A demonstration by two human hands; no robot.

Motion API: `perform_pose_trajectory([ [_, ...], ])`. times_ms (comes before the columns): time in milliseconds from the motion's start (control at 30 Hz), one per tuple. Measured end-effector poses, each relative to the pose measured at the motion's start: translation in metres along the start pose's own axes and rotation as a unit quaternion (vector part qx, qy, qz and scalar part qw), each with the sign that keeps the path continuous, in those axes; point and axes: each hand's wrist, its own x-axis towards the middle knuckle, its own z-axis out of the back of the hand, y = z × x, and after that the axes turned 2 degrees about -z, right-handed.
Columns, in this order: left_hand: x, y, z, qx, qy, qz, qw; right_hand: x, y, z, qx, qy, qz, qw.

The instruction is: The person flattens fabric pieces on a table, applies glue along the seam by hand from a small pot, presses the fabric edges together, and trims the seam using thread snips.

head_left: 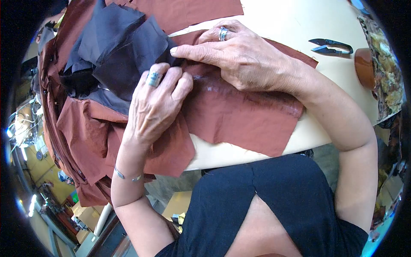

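Note:
My left hand (pixel 158 100), wearing a wide ring and a thin bracelet, has its fingers curled tightly into the cloth where the dark lining fabric (pixel 117 40) meets a reddish-brown fabric panel (pixel 244 122). Its fingertips are hidden. My right hand (pixel 248 58), also ringed, rests on the reddish-brown panel with its index finger stretched toward the left hand. The other right fingers bend under, and the thumb is out of sight. Both hands are close together at the seam area. A whitish mark runs across the panel below the right hand.
Thread snips (pixel 332 49) lie on the pale table (pixel 325 90) at the right, near a brown round object (pixel 364 67). More reddish-brown cloth (pixel 81 137) with a zipper bunches at the left and hangs over the edge. Another piece (pixel 197 13) lies at the back.

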Motion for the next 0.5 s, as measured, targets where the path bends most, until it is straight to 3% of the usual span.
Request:
perform_pose_trajectory([
  [500,-0.018,0.004,-0.022,-0.111,-0.171,-0.005,0.979,0.0,0.002,0.003,0.027,-0.012,-0.008,1.0],
])
